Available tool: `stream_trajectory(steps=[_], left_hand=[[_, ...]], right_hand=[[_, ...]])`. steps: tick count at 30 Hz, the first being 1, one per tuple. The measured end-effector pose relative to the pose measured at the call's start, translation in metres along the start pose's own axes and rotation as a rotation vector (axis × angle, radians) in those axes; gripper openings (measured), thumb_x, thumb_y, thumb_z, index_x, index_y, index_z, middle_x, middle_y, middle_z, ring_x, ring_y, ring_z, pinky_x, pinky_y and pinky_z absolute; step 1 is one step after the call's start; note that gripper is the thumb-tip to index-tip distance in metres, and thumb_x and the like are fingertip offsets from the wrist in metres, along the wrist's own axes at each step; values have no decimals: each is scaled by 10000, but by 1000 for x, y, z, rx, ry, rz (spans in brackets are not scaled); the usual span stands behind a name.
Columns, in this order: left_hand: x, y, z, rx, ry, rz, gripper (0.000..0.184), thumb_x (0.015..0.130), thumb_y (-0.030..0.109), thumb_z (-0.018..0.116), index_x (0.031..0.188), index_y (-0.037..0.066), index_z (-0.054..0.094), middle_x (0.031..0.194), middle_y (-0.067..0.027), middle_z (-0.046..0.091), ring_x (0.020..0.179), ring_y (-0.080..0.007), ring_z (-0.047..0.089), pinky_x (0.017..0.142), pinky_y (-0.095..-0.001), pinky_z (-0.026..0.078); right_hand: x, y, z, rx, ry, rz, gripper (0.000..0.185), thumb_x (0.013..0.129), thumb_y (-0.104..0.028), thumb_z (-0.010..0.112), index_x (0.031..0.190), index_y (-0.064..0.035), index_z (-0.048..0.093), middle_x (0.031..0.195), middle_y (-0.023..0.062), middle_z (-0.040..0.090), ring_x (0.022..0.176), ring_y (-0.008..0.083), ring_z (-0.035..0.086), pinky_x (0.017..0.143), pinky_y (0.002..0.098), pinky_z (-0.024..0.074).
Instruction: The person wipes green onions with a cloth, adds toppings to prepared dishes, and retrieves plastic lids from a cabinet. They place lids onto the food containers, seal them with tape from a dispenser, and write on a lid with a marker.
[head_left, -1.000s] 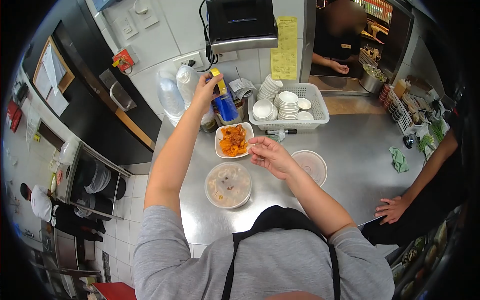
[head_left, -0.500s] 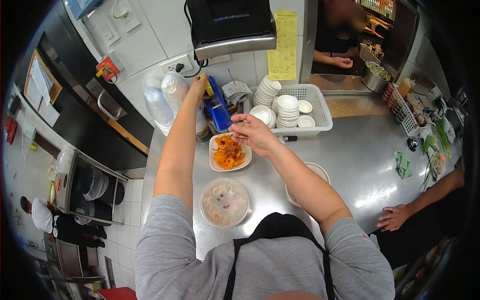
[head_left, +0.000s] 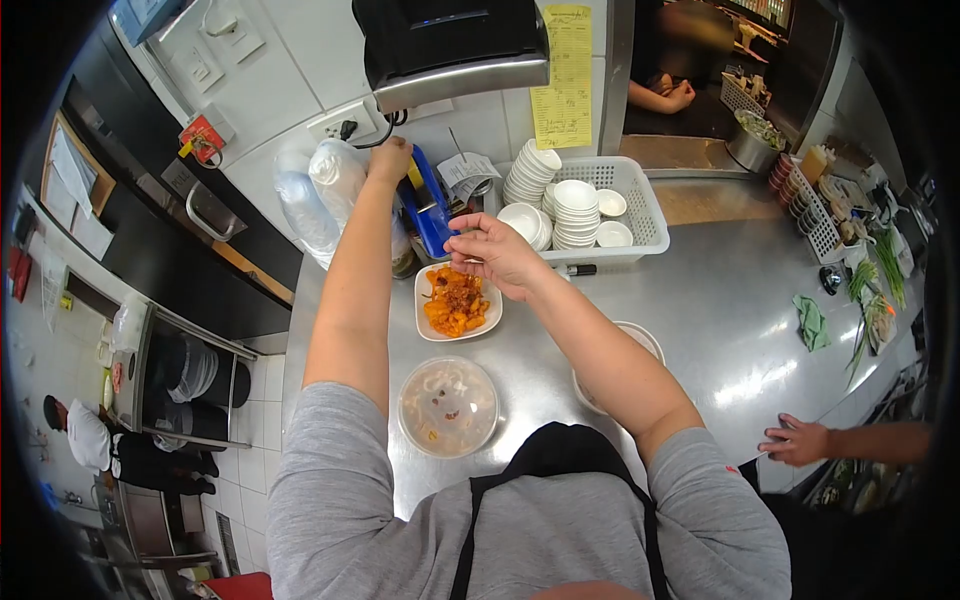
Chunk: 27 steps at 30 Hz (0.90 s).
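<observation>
My left hand (head_left: 391,160) reaches to the back by the wall, at the far end of a blue dispenser with a yellow part (head_left: 428,205), which looks like a tape dispenser. Its fingertips are hidden. My right hand (head_left: 497,257) hovers near the dispenser's front end, fingers bent together in a pinch; anything between them is too small to make out. Just below lies a square white bowl of orange, saucy food (head_left: 458,302). Closer to me is a round tub with a translucent lid (head_left: 448,407). My right forearm partly covers another round container (head_left: 648,340).
Wrapped plastic stacks (head_left: 305,205) stand at left. A white basket (head_left: 648,225) holds several small bowls. A black machine (head_left: 455,45) hangs above. On the right are a green cloth (head_left: 811,322), scallions (head_left: 885,270) and another person's hand (head_left: 797,440). Someone stands behind the hatch.
My left hand has shifted slightly up and left along the dispenser. My right hand has moved a little left. The person at right has lifted their hand off the counter edge.
</observation>
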<state>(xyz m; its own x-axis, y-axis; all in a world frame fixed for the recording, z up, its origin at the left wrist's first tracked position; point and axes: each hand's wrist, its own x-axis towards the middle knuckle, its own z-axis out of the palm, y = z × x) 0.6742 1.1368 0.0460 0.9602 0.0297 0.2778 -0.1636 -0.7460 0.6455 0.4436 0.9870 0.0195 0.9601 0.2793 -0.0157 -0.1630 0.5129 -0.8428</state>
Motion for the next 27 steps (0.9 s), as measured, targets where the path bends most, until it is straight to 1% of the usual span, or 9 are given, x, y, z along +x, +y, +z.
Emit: stream_trajectory(steps=[1, 2, 4, 11, 16, 17, 19, 23, 27], left_hand=[[4, -4, -1, 91, -50, 122, 369, 769, 314, 575, 1010, 35, 595, 947, -190, 610, 901, -310, 586, 753, -393, 477], [7, -7, 0, 94, -50, 119, 369, 769, 314, 575, 1010, 35, 595, 947, -190, 610, 901, -310, 586, 753, -393, 477], [9, -6, -7, 240, -171, 186, 353, 802, 296, 541, 1039, 35, 561, 746, -155, 619, 493, -232, 576, 454, -319, 468], [1, 0, -10, 317, -132, 255, 336, 801, 296, 547, 1001, 26, 557, 734, -134, 621, 487, -231, 579, 424, -335, 456], [0, 7, -19, 437, -254, 198, 337, 760, 227, 608, 1003, 7, 529, 758, -138, 618, 517, -225, 606, 435, -323, 493], [-1, 8, -19, 438, -253, 201, 337, 760, 227, 608, 1003, 7, 529, 758, -138, 618, 517, -225, 606, 435, -323, 493], [-14, 12, -19, 172, -233, 71, 350, 723, 191, 630, 994, -1, 520, 755, -144, 614, 539, -234, 621, 442, -324, 507], [-22, 20, -18, 182, -165, 117, 368, 690, 172, 634, 988, -6, 516, 736, -144, 611, 531, -251, 621, 437, -338, 509], [-15, 30, -19, 278, -278, 56, 374, 667, 160, 629, 979, -14, 516, 716, -158, 610, 501, -254, 614, 438, -336, 509]], right_hand=[[0, 1, -1, -1, -7, 3, 299, 808, -107, 596, 1066, -72, 449, 902, 47, 558, 774, 100, 542, 733, 244, 468], [-1, 2, -1, 2, -9, 5, 299, 808, -107, 596, 1066, -72, 449, 902, 47, 558, 774, 100, 542, 733, 244, 468], [-2, 2, -1, -10, -13, 11, 300, 809, -106, 595, 1068, -72, 448, 903, 46, 557, 772, 102, 544, 736, 247, 470], [-7, 6, -2, 32, -1, 17, 299, 802, -72, 592, 1057, -58, 436, 878, 60, 563, 736, 112, 555, 715, 255, 486], [-12, 6, -2, 21, -5, 23, 284, 812, -90, 590, 1060, -73, 453, 899, 41, 559, 774, 103, 557, 735, 243, 479], [-12, 6, -1, 22, -5, 20, 284, 812, -90, 590, 1060, -73, 453, 899, 41, 559, 774, 103, 557, 735, 243, 479], [-13, 6, 0, 31, -2, 34, 284, 810, -81, 590, 1060, -74, 455, 888, 39, 564, 769, 100, 560, 726, 236, 484], [-12, 8, 1, 46, -13, 47, 288, 808, -73, 591, 1062, -72, 456, 883, 38, 572, 761, 96, 564, 723, 232, 489], [-12, 6, 1, 41, -32, 60, 283, 809, -70, 587, 1062, -71, 459, 887, 39, 580, 755, 91, 569, 710, 227, 495]])
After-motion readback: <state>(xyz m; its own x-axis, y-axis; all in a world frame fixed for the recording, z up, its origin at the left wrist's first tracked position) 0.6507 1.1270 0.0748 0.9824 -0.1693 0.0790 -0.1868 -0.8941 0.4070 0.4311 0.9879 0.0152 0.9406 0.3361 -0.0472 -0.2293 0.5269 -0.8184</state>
